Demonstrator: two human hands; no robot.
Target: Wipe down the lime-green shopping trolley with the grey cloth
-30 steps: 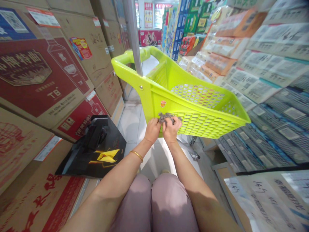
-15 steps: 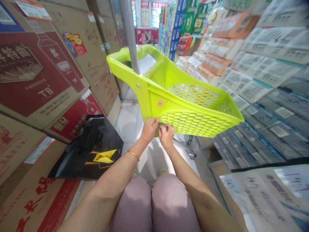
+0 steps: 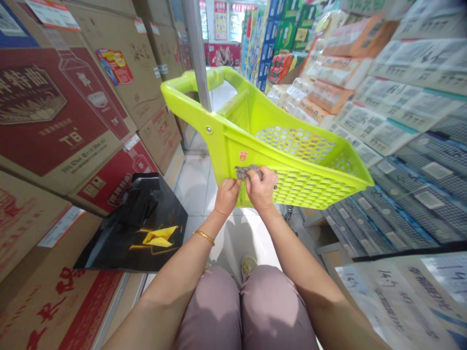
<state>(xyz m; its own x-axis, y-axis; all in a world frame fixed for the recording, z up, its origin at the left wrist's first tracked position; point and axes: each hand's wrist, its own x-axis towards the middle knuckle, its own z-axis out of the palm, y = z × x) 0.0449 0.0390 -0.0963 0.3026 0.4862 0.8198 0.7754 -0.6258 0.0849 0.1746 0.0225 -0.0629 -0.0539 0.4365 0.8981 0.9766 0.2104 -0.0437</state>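
Grey cloth (image 3: 242, 172), bunched up, against the near side of the lime-green cart (image 3: 277, 158), just below the small sticker (image 3: 243, 155). Left to right: stacked cartons (image 3: 65, 97), printed in red. Black bag (image 3: 138, 228) with a yellow patch (image 3: 159, 236) stands before them. Next, left hand (image 3: 226, 195), gold bracelet (image 3: 204, 237) on that wrist: fingers curled in, thumb side toward the cart panel, fingertips by the cloth's lower left edge. Can't tell if they pinch it or only brush it. Metal pole (image 3: 199, 58) rises above, overlapping the cart's handle end. Right hand (image 3: 261, 187): fingers folded down over the cloth, closed on it, pressing it to the panel where the solid part meets the lattice.

Change: half a second ago both hands sat close together, lower, cloth mostly hidden. Now right hand is up and further right, cloth with it, more of it showing; left hand about where it was. So the cloth covers a higher patch of the side, nearer the sticker; contact looks kept, as a judgement. Far right: stacked packs (image 3: 401, 92), labels partly blurred.
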